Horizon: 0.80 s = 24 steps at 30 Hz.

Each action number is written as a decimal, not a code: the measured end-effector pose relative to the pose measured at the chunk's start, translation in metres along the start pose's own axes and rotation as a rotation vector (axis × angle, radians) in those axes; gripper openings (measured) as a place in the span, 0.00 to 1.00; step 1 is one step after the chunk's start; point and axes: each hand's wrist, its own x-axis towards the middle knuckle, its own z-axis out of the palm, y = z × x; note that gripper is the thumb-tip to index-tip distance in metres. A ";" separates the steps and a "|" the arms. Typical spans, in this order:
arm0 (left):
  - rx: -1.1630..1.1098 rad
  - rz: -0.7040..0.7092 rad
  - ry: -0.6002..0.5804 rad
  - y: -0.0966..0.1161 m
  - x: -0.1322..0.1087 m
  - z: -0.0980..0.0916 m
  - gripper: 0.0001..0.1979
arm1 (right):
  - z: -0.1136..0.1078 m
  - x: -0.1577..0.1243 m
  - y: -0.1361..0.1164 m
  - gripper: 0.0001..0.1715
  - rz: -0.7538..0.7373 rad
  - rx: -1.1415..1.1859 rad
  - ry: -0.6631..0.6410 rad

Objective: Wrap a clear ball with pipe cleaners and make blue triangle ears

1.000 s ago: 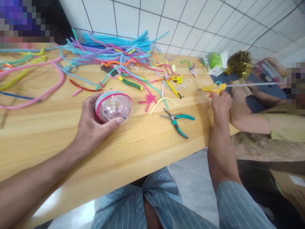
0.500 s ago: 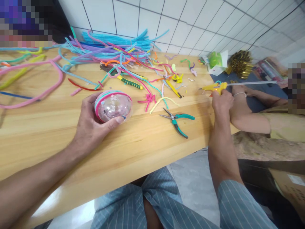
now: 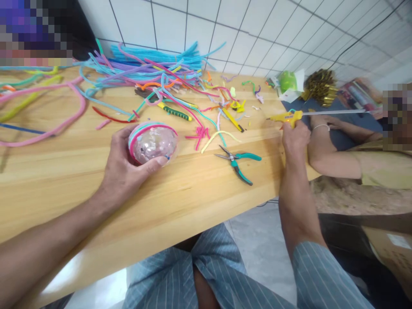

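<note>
While my left hand (image 3: 120, 165) is wrapped around a clear ball (image 3: 153, 143) banded in pink and pale blue, my right hand (image 3: 295, 136) is clasped on a yellow glue gun (image 3: 291, 116), well apart to the right. The gun's nozzle points left; a long pale glue stick (image 3: 337, 112) juts from its back. The ball is over the left part of the wooden table (image 3: 193, 201); whether it touches the surface, I cannot tell. Between my hands lie teal-handled pliers (image 3: 234, 164), handles spread. Beyond them are a yellow cutter (image 3: 233, 119) and heaped pipe cleaners (image 3: 157, 60).
</note>
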 end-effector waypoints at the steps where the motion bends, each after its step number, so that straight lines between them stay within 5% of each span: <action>1: -0.001 -0.001 -0.006 0.000 0.000 0.000 0.50 | 0.000 0.000 0.000 0.24 0.006 0.000 0.003; 24: 0.011 0.039 -0.007 0.000 0.000 -0.002 0.51 | -0.002 0.001 -0.001 0.21 0.013 0.035 -0.038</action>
